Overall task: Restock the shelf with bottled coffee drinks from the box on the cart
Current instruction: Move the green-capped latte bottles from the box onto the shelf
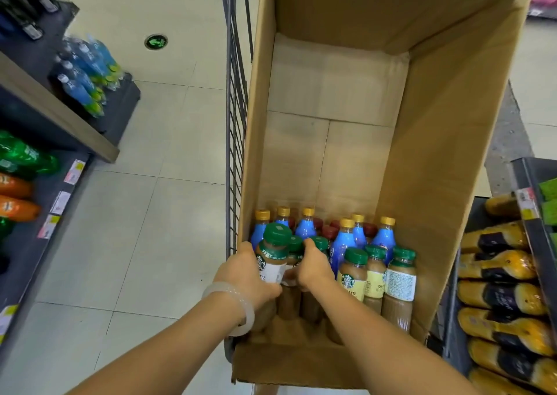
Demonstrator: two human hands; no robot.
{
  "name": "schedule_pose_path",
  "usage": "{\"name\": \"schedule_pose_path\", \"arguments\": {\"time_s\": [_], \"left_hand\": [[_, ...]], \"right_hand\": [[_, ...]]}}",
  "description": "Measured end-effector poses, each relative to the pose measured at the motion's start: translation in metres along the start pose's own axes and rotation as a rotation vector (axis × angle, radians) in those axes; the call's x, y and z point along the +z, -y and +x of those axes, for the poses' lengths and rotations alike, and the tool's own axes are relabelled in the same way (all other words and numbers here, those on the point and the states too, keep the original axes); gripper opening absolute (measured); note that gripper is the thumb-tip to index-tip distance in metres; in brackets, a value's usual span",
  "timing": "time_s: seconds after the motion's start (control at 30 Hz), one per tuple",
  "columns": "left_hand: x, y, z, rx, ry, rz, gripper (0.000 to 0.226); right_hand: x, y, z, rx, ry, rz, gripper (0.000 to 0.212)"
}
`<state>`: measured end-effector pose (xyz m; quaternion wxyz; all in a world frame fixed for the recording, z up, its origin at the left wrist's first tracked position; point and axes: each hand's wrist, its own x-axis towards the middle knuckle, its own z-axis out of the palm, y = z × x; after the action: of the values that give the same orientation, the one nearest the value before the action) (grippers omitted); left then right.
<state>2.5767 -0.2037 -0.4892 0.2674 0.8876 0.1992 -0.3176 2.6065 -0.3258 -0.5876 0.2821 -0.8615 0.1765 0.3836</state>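
Note:
A long open cardboard box (446, 141) lies on a wire cart (236, 129). Its near end holds green-capped coffee bottles (375, 277) and, behind them, blue bottles with gold caps (343, 241). My left hand (244, 274), with a pale bangle on the wrist, is shut on one green-capped coffee bottle (272, 259), raised above the others at the box's near left corner. My right hand (315, 266) is closed around a second coffee bottle (321, 244) just to its right, which still stands among the rest.
A shelf on the left (57, 201) holds green and orange bottles with price tags; blue bottles (87, 78) stand on a low display further on. A rack on the right (506, 301) carries yellow and dark bottles lying down. Tiled floor runs between cart and left shelf.

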Motion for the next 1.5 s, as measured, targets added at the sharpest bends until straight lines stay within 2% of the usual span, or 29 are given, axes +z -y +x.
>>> {"name": "schedule_pose_path", "arguments": {"time_s": [0.2, 0.3, 0.47, 0.57, 0.67, 0.83, 1.0, 1.13, 1.3, 1.5], "left_hand": [[-0.002, 0.006, -0.005, 0.014, -0.039, -0.084, 0.057], [0.0, 0.009, -0.007, 0.026, -0.051, -0.114, 0.063], [0.0, 0.014, -0.011, 0.016, -0.079, -0.135, 0.063], [-0.006, 0.013, -0.015, 0.009, -0.107, -0.137, 0.056], [-0.016, 0.003, -0.024, 0.059, -0.125, -0.161, 0.059], [-0.027, -0.049, -0.054, 0.228, -0.181, -0.149, 0.054], [-0.018, -0.123, -0.102, 0.479, -0.172, -0.228, 0.055], [0.009, -0.181, -0.16, 0.697, -0.115, -0.302, 0.052], [0.064, -0.234, -0.249, 0.922, 0.0, -0.339, 0.067], [0.14, -0.268, -0.37, 1.149, 0.118, -0.323, 0.053]], "right_hand": [[0.009, -0.016, -0.012, -0.109, -0.073, -0.159, 0.079], [0.017, -0.02, -0.021, -0.166, -0.138, -0.167, 0.078], [0.016, -0.025, -0.029, -0.231, -0.096, 0.024, 0.065], [0.001, -0.029, -0.043, -0.296, -0.067, 0.235, 0.068], [-0.028, -0.03, -0.065, -0.367, -0.109, 0.402, 0.072], [-0.094, -0.038, -0.116, -0.49, -0.279, 0.568, 0.068], [-0.156, -0.074, -0.173, -0.515, -0.504, 0.693, 0.073], [-0.201, -0.129, -0.233, -0.521, -0.696, 0.744, 0.069], [-0.231, -0.213, -0.322, -0.488, -0.94, 0.763, 0.064], [-0.233, -0.318, -0.448, -0.386, -1.202, 0.802, 0.066]]}}
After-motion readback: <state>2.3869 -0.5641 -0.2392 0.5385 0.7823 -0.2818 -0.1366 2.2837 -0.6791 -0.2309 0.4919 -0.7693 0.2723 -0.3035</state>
